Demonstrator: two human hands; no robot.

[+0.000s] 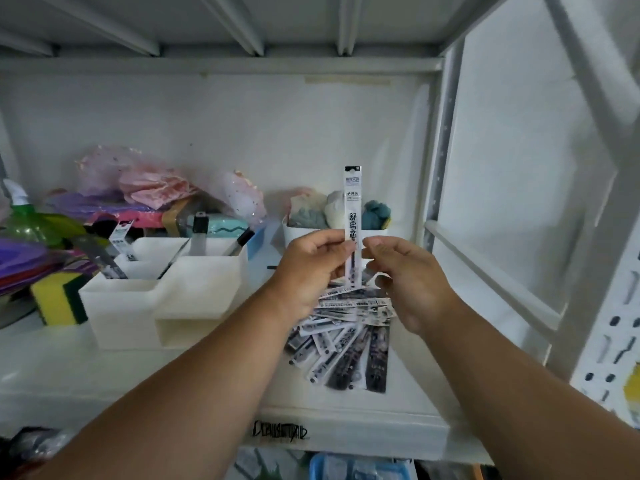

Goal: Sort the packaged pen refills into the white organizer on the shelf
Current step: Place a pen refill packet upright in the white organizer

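At the far left of the white metal shelf sit a green plastic bottle, a purple stack of flat things and a yellow-and-green scrubbing sponge. Just to their right stands the white plastic organizer with stepped open compartments; a few packaged refills already lean in its rear cells, while the front compartments look bare from this angle.

Moving on toward the middle, the left hand pinches the lower part of one long, narrow white refill packet printed with black characters, held upright above the shelf. The right hand meets it from the other side, its thumb and forefinger curled onto the packet's edge, so both grips seem to be closed on the same packet. Directly beneath the hands, a fanned heap of black-and-white refill packets lies flat on the shelf, well apart from the organizer. Behind it a small white tub of pale and teal bundles sits against the back wall.

The step in hand looks like checking or straightening a single packet lifted from the heap. The next move probably calls for one hand to let go and the other to carry the packet leftward, tip it end-down and slot it into a matching compartment.
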